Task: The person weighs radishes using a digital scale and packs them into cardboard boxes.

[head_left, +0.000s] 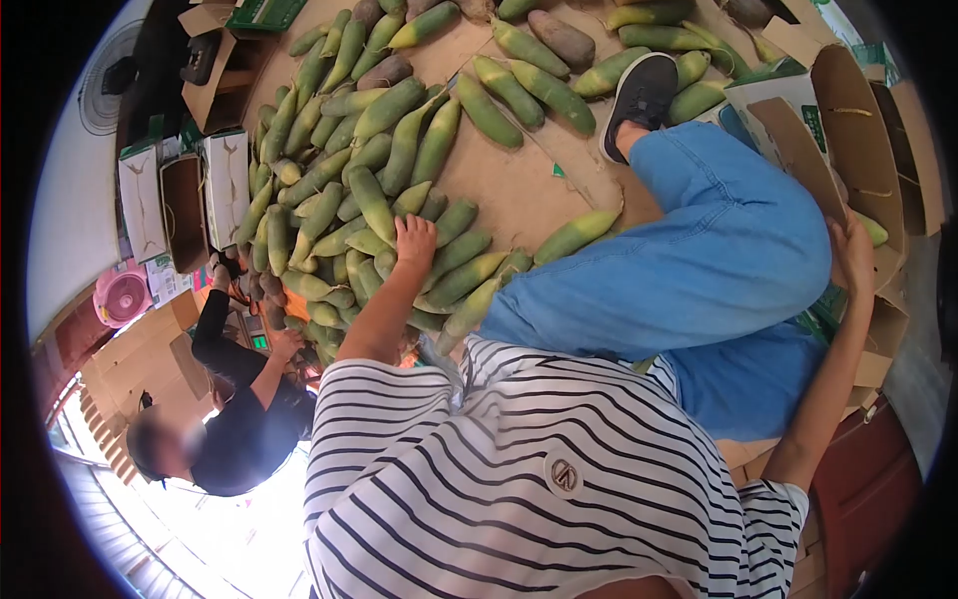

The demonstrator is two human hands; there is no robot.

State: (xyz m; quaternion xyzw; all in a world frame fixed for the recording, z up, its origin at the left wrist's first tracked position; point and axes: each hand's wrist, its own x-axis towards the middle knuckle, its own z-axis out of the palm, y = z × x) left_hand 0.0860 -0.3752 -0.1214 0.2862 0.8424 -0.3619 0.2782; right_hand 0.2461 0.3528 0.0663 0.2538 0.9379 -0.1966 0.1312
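Note:
Many green radishes point(384, 140) lie heaped on the cardboard-covered floor. My left hand point(414, 245) reaches into the near side of the heap, its fingers curled over the end of a green radish point(410, 201). Far to the right, my right hand point(853, 255) is at the opening of an upright cardboard carton point(836, 110). A green radish point(874, 231) shows beside its fingers, against the carton's inner wall. The fingers look bent around that radish, though part of the grip is hidden.
My bent leg in blue trousers point(689, 250) and dark shoe point(644, 90) lie between heap and carton. Brownish radishes point(562, 38) are mixed in. At left, another person point(249, 399) reaches toward the heap. Open cartons point(186, 205) and a pink fan point(123, 294) stand beyond.

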